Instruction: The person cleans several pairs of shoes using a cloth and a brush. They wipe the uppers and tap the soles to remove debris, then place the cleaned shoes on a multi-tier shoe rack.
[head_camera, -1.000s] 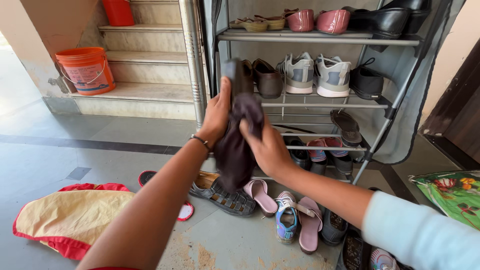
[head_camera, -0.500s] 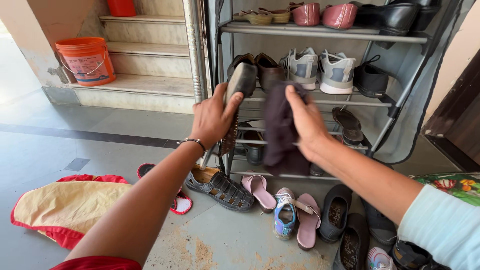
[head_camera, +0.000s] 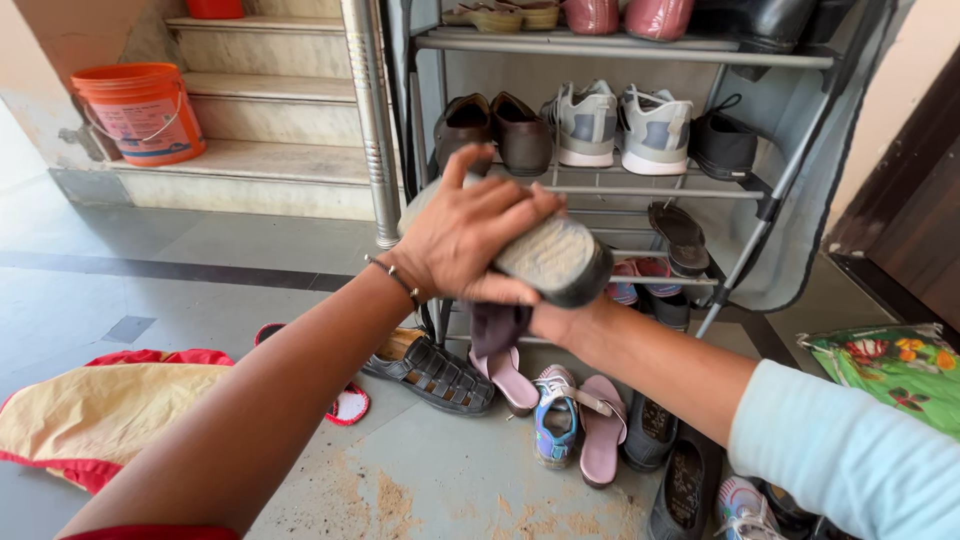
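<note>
The left hand (head_camera: 462, 240) closes over a dark shoe (head_camera: 545, 258), fingers spread across its side and thumb underneath, sole turned up toward the camera in front of the rack (head_camera: 640, 190). The right hand (head_camera: 548, 320) sits mostly hidden below the shoe; it appears to grip a dark cloth (head_camera: 497, 326) that hangs beneath, but how tightly it is curled cannot be told. The shoe looks light and fairly stiff, with a gritty, dusty sole that gives good friction but would shed dirt on skin; holding it across the middle, as now, seems the steadiest grip, while the rounded toe offers less purchase. The cloth is soft and limp and will drape wherever it is pinched. Behind the hands the middle shelf carries brown shoes (head_camera: 492, 128), grey sneakers (head_camera: 622, 125) and a black shoe (head_camera: 725, 145), packed close together. On the floor below lie a black sandal (head_camera: 430, 372), pink slippers (head_camera: 598, 430) and a small blue shoe (head_camera: 553, 428), crowding the rack's foot. A steel post (head_camera: 372, 120) stands just left of the rack, and an orange bucket (head_camera: 143, 112) rests on the steps well apart.
</note>
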